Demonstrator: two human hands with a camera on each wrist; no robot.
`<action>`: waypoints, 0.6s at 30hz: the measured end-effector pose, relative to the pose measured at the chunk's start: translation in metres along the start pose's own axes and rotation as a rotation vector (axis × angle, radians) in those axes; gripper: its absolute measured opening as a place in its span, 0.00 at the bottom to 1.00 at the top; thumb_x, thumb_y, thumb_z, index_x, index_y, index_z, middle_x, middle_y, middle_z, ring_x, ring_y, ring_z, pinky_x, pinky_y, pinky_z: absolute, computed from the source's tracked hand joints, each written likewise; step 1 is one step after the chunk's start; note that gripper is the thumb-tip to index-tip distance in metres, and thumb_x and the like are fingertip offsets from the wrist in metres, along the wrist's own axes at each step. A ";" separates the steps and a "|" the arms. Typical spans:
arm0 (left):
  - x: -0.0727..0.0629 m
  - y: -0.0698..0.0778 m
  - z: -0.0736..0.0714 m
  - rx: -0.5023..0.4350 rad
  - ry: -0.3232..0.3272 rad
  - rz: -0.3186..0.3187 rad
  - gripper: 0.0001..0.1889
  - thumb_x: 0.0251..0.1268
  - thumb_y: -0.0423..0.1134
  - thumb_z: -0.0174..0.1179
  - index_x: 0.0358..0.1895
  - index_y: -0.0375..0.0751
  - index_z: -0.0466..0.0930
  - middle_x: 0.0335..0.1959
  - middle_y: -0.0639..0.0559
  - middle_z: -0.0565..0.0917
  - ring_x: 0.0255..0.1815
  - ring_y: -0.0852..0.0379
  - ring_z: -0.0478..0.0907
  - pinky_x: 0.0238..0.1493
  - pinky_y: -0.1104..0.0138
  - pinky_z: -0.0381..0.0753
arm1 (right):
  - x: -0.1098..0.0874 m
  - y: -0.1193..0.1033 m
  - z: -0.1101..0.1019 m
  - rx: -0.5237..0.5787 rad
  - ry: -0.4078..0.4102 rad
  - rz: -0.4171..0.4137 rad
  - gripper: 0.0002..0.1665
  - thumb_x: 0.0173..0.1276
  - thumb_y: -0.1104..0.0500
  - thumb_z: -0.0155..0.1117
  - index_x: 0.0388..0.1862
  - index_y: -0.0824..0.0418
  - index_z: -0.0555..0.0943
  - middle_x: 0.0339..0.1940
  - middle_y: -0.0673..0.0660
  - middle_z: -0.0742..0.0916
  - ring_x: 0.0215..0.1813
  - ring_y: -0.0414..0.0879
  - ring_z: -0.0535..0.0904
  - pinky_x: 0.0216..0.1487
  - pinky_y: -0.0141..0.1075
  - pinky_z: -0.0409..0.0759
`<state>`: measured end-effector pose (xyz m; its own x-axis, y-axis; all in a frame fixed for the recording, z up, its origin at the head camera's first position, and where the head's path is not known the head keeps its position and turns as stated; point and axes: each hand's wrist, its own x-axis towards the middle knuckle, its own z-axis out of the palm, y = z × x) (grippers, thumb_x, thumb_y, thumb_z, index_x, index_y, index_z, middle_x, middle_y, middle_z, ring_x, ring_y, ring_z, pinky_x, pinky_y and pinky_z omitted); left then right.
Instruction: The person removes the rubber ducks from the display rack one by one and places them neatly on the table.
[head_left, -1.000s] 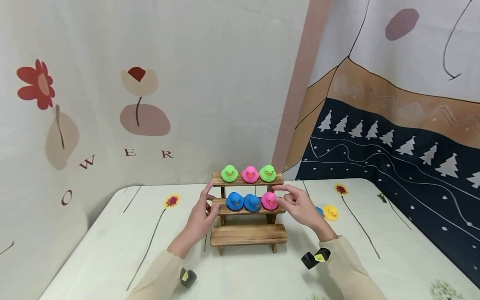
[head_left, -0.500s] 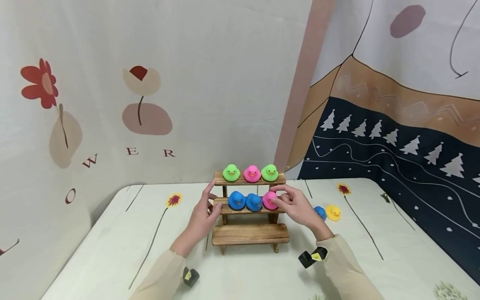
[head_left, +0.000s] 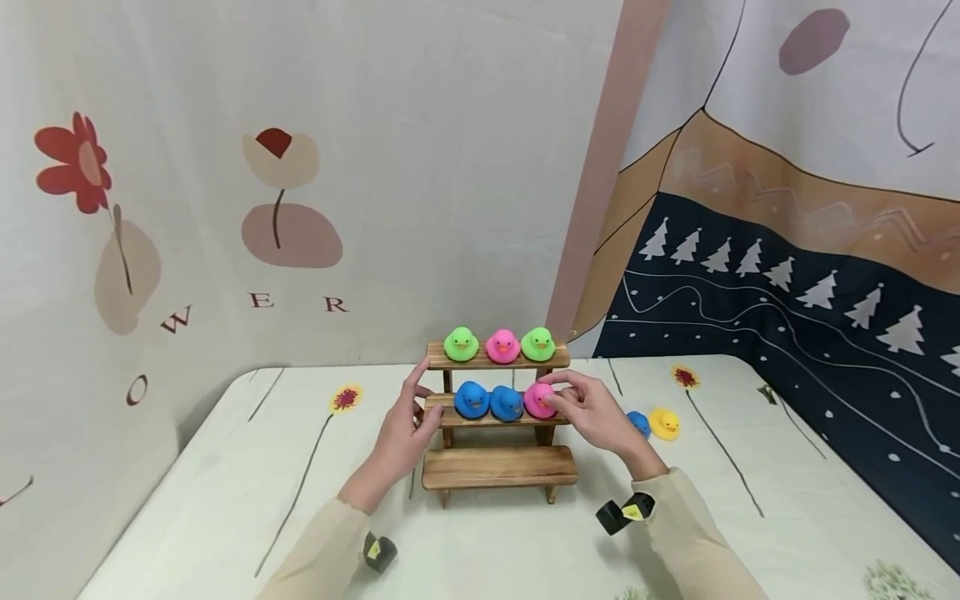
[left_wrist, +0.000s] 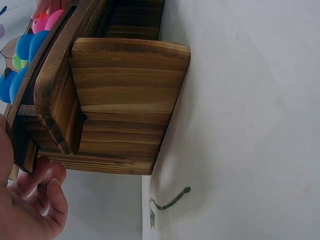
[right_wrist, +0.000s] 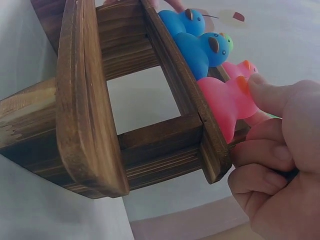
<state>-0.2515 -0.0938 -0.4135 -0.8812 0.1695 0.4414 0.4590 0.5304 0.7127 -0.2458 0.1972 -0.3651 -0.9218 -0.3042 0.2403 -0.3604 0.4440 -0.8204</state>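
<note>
A three-tier wooden display stand (head_left: 498, 468) stands on the table. On its middle tier sit two blue rubber ducks (head_left: 472, 401) and, at the right end, a pink rubber duck (head_left: 537, 400). My right hand (head_left: 600, 417) pinches that pink duck; in the right wrist view the thumb (right_wrist: 272, 95) presses by its orange beak. At the stand's left end my left hand (head_left: 401, 435) grips the middle tier, with its forefinger up against the top tier. Curled fingers (left_wrist: 52, 187) show beneath the tier's end in the left wrist view.
Along the top tier are two green ducks (head_left: 461, 344) with a pink duck (head_left: 502, 346) between them. On the table to the right, behind the right wrist, lie a blue duck (head_left: 640, 423) and a yellow duck (head_left: 664, 423). A printed cloth wall (head_left: 450, 183) rises behind.
The right hand has shifted slightly left, its fingers now overlapping the pink duck more. The left hand holds its place on the stand. The head view has shifted slightly.
</note>
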 end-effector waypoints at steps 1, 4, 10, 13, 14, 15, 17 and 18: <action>0.000 0.000 0.000 -0.001 0.004 0.003 0.37 0.69 0.35 0.55 0.76 0.57 0.46 0.47 0.43 0.74 0.29 0.58 0.67 0.30 0.70 0.72 | 0.000 0.000 0.000 0.001 -0.005 -0.002 0.19 0.71 0.60 0.59 0.57 0.65 0.77 0.16 0.50 0.67 0.18 0.41 0.61 0.21 0.31 0.59; 0.000 -0.001 0.000 0.000 0.008 0.008 0.37 0.69 0.35 0.55 0.76 0.56 0.46 0.46 0.44 0.74 0.29 0.58 0.67 0.30 0.70 0.71 | 0.000 0.000 0.000 -0.001 -0.019 0.003 0.18 0.71 0.60 0.57 0.58 0.66 0.76 0.16 0.50 0.67 0.18 0.40 0.61 0.21 0.30 0.59; 0.000 -0.001 0.000 -0.009 -0.007 -0.006 0.37 0.69 0.36 0.54 0.76 0.56 0.46 0.47 0.44 0.73 0.30 0.58 0.67 0.30 0.70 0.71 | -0.003 -0.001 -0.002 -0.016 -0.027 0.024 0.18 0.72 0.59 0.57 0.58 0.65 0.76 0.16 0.50 0.68 0.19 0.41 0.62 0.21 0.30 0.60; 0.000 -0.001 -0.001 -0.011 -0.007 -0.010 0.37 0.69 0.35 0.55 0.76 0.56 0.46 0.46 0.43 0.73 0.30 0.58 0.67 0.31 0.70 0.71 | -0.006 -0.001 -0.003 -0.025 -0.032 0.030 0.19 0.72 0.58 0.57 0.58 0.65 0.75 0.16 0.50 0.68 0.19 0.41 0.63 0.22 0.31 0.61; 0.000 -0.001 -0.001 -0.009 -0.008 -0.010 0.37 0.69 0.35 0.55 0.76 0.56 0.46 0.46 0.43 0.73 0.30 0.58 0.67 0.31 0.70 0.71 | -0.007 -0.002 -0.004 -0.029 -0.033 0.031 0.19 0.72 0.58 0.57 0.59 0.65 0.75 0.16 0.50 0.68 0.19 0.41 0.63 0.22 0.31 0.61; 0.000 -0.001 -0.001 -0.007 -0.008 -0.008 0.37 0.69 0.35 0.55 0.76 0.55 0.46 0.47 0.43 0.73 0.30 0.58 0.67 0.31 0.70 0.71 | -0.008 -0.002 -0.005 -0.032 -0.033 0.032 0.19 0.72 0.58 0.57 0.58 0.65 0.75 0.16 0.50 0.68 0.19 0.41 0.63 0.22 0.31 0.61; 0.000 -0.001 -0.001 -0.003 -0.009 -0.005 0.37 0.69 0.35 0.54 0.76 0.55 0.46 0.47 0.43 0.73 0.30 0.58 0.67 0.31 0.70 0.71 | -0.010 -0.003 -0.006 -0.038 -0.033 0.030 0.19 0.72 0.58 0.57 0.58 0.65 0.76 0.16 0.50 0.68 0.19 0.41 0.63 0.22 0.31 0.61; 0.001 0.000 -0.001 -0.003 -0.009 -0.004 0.37 0.69 0.35 0.54 0.76 0.55 0.46 0.47 0.43 0.73 0.30 0.58 0.67 0.31 0.70 0.71 | -0.010 -0.003 -0.006 -0.041 -0.033 0.030 0.19 0.71 0.58 0.58 0.58 0.65 0.76 0.16 0.50 0.68 0.19 0.41 0.63 0.22 0.31 0.61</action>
<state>-0.2520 -0.0949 -0.4129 -0.8842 0.1747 0.4332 0.4554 0.5290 0.7161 -0.2361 0.2042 -0.3616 -0.9272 -0.3179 0.1984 -0.3392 0.4872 -0.8047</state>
